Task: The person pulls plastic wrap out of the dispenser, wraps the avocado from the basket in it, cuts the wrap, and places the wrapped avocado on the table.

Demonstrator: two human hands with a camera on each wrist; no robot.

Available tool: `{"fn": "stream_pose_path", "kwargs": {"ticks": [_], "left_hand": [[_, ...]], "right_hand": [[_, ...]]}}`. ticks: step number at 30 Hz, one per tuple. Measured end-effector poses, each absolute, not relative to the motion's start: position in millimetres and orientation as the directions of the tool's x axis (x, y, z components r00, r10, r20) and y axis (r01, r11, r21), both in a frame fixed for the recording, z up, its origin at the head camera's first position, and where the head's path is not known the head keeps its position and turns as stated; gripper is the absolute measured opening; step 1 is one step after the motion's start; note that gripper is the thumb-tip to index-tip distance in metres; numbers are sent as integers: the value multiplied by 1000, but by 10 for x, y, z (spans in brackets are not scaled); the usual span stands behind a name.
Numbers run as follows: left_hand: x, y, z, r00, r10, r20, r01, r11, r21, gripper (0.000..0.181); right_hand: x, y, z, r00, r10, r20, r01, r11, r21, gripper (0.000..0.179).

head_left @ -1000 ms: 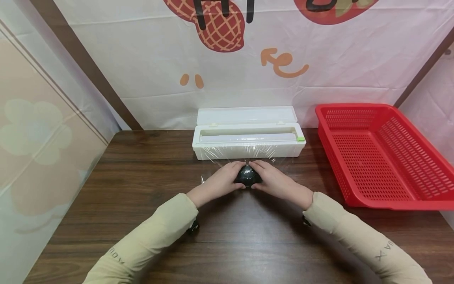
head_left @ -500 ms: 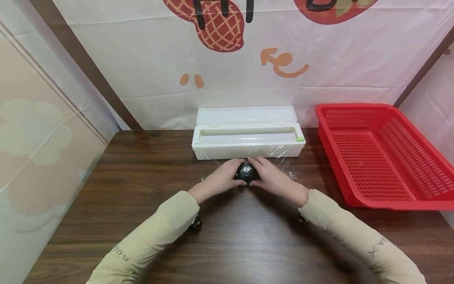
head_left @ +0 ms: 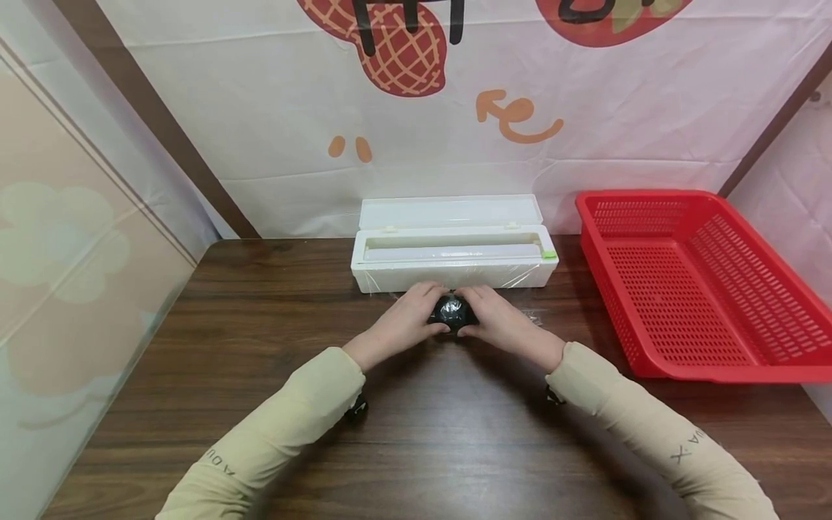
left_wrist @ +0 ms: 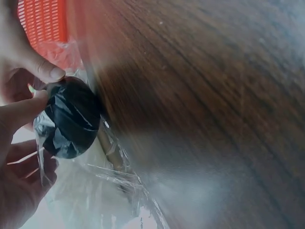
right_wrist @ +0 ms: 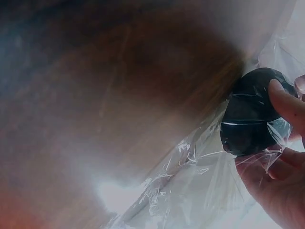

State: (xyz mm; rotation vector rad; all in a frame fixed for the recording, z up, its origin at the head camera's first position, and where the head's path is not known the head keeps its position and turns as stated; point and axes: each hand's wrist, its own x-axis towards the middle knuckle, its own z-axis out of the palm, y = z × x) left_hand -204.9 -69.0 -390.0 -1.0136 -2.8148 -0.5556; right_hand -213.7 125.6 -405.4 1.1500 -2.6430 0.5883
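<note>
Between both hands is a black, rounded, shiny object (head_left: 451,310) with clear cling film (right_wrist: 190,176) stretched over it. Its exact kind is hidden by the film. My left hand (head_left: 414,312) grips it from the left, thumb at the near side and fingers at the far side. From the right, my right hand (head_left: 497,318) holds it the same way. Creased film lies tight across the dark surface (left_wrist: 71,117) in the left wrist view. The film trails from the object toward a white cling film dispenser (head_left: 455,277) just beyond the hands.
The dispenser's lid (head_left: 448,211) is raised, showing the film roll (head_left: 451,251) inside; a green slider (head_left: 549,254) sits at its right end. A red plastic basket (head_left: 617,303) stands on the right of the brown wooden table (head_left: 273,303). A printed cloth (head_left: 273,144) hangs behind.
Both hands and the black object have moved slightly away from the body, closer to the dispenser. The film between them now shows less spread over the dispenser's front.
</note>
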Motion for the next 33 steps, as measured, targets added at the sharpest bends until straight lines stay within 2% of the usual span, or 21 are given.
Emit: {"fn": "stream_pose_path", "kwargs": {"ticks": [4,10,19,28,33], "left_hand": [[-2059,-663,-3899,-770,607,198,637,715,286,50],[-2083,-628,-3907,-772,610,182,636,732,246,55],[-2146,-605,-3933,-791,588,169,612,753,244,56],[-2201,-593,-3934,-795,585,160,606,758,243,56],[-2219,-601,-3935,-796,587,147,603,753,264,58]], "right_hand": [[-2156,1253,-4041,-686,-656,315,-728,630,-272,56],[-2193,1231,-4034,-699,-647,305,-715,640,-281,55],[-2236,1213,-4013,-740,-603,297,-672,671,-312,49],[-2262,1220,-4002,-717,-616,326,-694,669,-264,47],[-2270,1226,-4019,-729,-603,323,-682,676,-279,50]]}}
